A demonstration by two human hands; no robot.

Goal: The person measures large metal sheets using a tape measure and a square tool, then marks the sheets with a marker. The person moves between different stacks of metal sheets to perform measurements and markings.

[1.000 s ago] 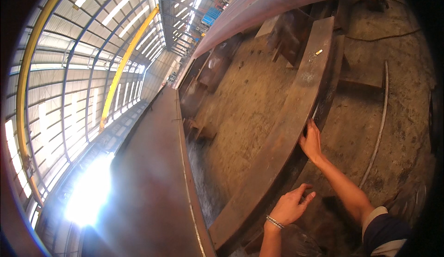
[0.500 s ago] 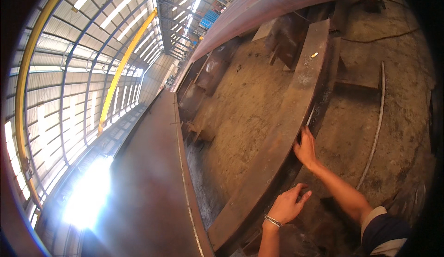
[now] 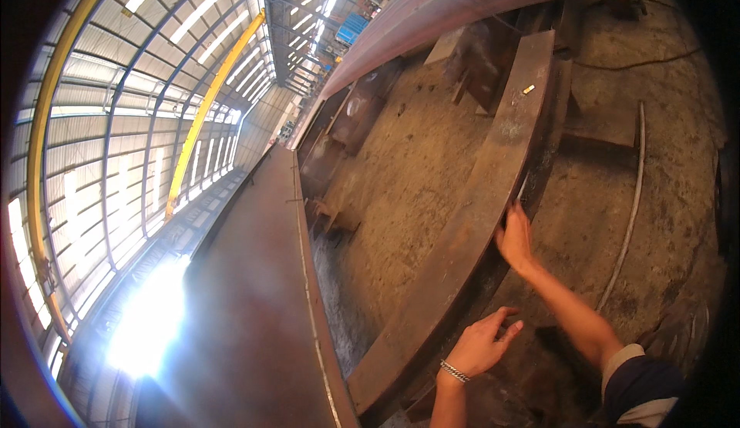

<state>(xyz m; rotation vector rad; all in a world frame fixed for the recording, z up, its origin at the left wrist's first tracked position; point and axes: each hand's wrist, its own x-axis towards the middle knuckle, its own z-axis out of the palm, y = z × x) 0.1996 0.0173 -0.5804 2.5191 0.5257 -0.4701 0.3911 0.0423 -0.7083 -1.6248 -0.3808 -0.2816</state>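
Observation:
A long rusty steel beam (image 3: 462,235) runs diagonally across the middle, its upper face brown and worn. My right hand (image 3: 516,239) reaches to the beam's right-hand edge, its fingers closed around a thin pale stick (image 3: 523,187) whose end shows past the fingertips. Part of those fingers is hidden against the beam's side. Nearer to me, my left hand (image 3: 482,343) hovers beside the beam, empty, with thumb and fingers apart; a chain bracelet (image 3: 455,371) circles its wrist. On the beam's far part lies a small yellow-and-white piece (image 3: 528,89).
A wide dark steel plate (image 3: 247,289) stretches along the left. Another large reddish steel member (image 3: 478,0) crosses at the far side. A thin rod (image 3: 634,204) lies on the dusty floor (image 3: 408,174) to the right, near a steel crosspiece (image 3: 601,129). A yellow overhead crane girder (image 3: 212,112) spans behind.
My right hand has shifted slightly up and along the beam's edge, and the stick shows less beyond its fingers. The left hand has hardly moved. The view has shifted a little.

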